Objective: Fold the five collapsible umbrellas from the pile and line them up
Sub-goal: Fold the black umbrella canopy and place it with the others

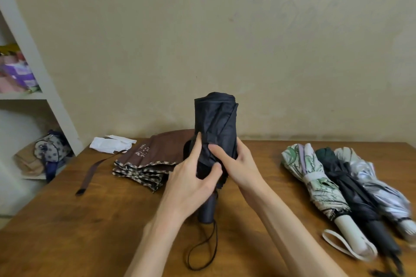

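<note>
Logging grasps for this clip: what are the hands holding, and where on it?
The left hand and right hand both grip the upright black umbrella around the lower part of its bunched canopy, just above the handle.

At my tabletop's (67,220) far-left corner lay 1 white bundle (111,144); beyond, 1 spotted pouch (50,148) sat in a shelf unit (60,117).
</note>
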The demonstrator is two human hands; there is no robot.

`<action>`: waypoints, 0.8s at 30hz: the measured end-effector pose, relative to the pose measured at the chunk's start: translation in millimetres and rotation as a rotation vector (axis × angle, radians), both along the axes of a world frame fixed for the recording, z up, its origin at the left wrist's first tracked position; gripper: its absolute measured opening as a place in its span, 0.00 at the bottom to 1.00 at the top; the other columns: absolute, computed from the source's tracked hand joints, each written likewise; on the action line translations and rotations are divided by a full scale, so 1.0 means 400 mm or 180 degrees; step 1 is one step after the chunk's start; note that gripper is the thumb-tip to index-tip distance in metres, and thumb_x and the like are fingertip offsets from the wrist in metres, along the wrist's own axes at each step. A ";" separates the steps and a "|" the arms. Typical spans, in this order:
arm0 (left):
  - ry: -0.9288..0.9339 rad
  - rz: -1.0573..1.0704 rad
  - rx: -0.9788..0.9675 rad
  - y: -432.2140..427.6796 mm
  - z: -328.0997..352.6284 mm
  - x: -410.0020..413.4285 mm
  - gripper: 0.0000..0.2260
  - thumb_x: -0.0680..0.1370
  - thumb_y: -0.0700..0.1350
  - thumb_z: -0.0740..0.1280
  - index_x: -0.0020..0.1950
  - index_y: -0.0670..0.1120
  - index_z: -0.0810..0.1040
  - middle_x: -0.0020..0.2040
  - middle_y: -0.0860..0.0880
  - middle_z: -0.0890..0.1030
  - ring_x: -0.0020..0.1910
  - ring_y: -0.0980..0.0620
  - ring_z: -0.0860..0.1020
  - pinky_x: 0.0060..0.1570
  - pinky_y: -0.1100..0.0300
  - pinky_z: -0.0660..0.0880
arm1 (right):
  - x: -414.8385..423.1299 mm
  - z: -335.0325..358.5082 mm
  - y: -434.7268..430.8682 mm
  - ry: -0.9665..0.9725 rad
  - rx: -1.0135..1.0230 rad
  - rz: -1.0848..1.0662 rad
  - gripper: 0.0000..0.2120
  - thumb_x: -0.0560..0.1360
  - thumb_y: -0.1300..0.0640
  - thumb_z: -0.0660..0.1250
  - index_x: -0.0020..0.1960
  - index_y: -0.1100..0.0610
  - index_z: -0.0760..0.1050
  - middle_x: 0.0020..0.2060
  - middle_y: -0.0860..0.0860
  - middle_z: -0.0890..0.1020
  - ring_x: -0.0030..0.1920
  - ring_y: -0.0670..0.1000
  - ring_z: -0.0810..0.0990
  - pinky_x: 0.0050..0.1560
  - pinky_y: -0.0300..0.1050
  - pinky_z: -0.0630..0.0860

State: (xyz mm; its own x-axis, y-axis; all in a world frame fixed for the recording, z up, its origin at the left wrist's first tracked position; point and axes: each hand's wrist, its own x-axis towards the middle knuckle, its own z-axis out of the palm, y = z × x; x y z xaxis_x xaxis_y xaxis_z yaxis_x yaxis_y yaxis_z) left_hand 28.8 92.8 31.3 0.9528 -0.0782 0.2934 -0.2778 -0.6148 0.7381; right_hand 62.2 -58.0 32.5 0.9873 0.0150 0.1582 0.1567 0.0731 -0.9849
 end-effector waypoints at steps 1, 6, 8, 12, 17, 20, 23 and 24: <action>0.0053 0.0222 0.0330 0.014 0.020 -0.003 0.31 0.79 0.70 0.58 0.82 0.73 0.54 0.62 0.57 0.84 0.57 0.50 0.84 0.60 0.50 0.80 | 0.001 -0.001 -0.007 0.0029 0.0091 -0.0018 0.20 0.79 0.51 0.75 0.70 0.49 0.78 0.59 0.45 0.87 0.59 0.46 0.86 0.65 0.53 0.82; -0.1240 0.1679 0.0701 0.003 0.083 -0.026 0.22 0.83 0.66 0.57 0.62 0.55 0.83 0.50 0.51 0.77 0.41 0.50 0.76 0.35 0.58 0.68 | 0.002 0.013 -0.022 -0.0061 0.0191 -0.0019 0.19 0.80 0.51 0.75 0.70 0.51 0.78 0.59 0.45 0.87 0.59 0.46 0.86 0.64 0.49 0.82; -0.1096 0.1354 0.0462 -0.031 0.082 -0.017 0.28 0.81 0.71 0.58 0.69 0.53 0.81 0.58 0.51 0.75 0.53 0.49 0.78 0.47 0.60 0.69 | 0.000 0.016 -0.019 -0.0214 -0.0087 -0.0069 0.19 0.80 0.52 0.75 0.69 0.51 0.77 0.58 0.46 0.87 0.58 0.45 0.86 0.61 0.47 0.83; 0.0360 0.0545 -0.0668 -0.087 0.081 0.035 0.41 0.75 0.75 0.66 0.80 0.51 0.67 0.71 0.51 0.75 0.68 0.52 0.76 0.66 0.56 0.74 | -0.007 0.006 0.002 -0.0519 -0.0666 -0.0146 0.26 0.77 0.53 0.78 0.68 0.55 0.69 0.55 0.46 0.82 0.54 0.41 0.83 0.51 0.38 0.79; 0.0470 0.0307 -0.2180 -0.072 0.054 0.086 0.28 0.72 0.52 0.82 0.70 0.54 0.76 0.56 0.58 0.84 0.54 0.59 0.84 0.53 0.60 0.81 | -0.005 -0.005 -0.012 -0.0704 -0.0641 0.0208 0.17 0.79 0.63 0.76 0.61 0.61 0.70 0.53 0.53 0.83 0.53 0.44 0.85 0.50 0.41 0.81; 0.0369 0.0401 -0.2535 -0.064 0.038 0.098 0.24 0.72 0.47 0.83 0.65 0.55 0.80 0.56 0.57 0.86 0.55 0.58 0.85 0.53 0.57 0.83 | -0.004 -0.015 -0.022 -0.0753 -0.0574 0.0553 0.22 0.78 0.63 0.77 0.68 0.57 0.73 0.60 0.50 0.83 0.62 0.47 0.84 0.59 0.45 0.81; 0.0288 0.0651 -0.2906 -0.056 0.030 0.119 0.27 0.71 0.47 0.83 0.68 0.49 0.79 0.60 0.51 0.86 0.59 0.52 0.85 0.58 0.48 0.84 | 0.000 -0.052 -0.033 -0.0838 -0.0894 0.0660 0.39 0.75 0.62 0.80 0.80 0.46 0.67 0.70 0.49 0.71 0.70 0.43 0.76 0.67 0.42 0.78; 0.0287 0.0729 -0.3029 -0.052 0.033 0.124 0.28 0.72 0.47 0.83 0.69 0.49 0.78 0.61 0.51 0.85 0.60 0.51 0.84 0.60 0.47 0.83 | 0.000 -0.065 -0.036 -0.0877 -0.1062 0.0624 0.43 0.75 0.60 0.81 0.81 0.42 0.63 0.71 0.46 0.70 0.71 0.42 0.75 0.68 0.41 0.78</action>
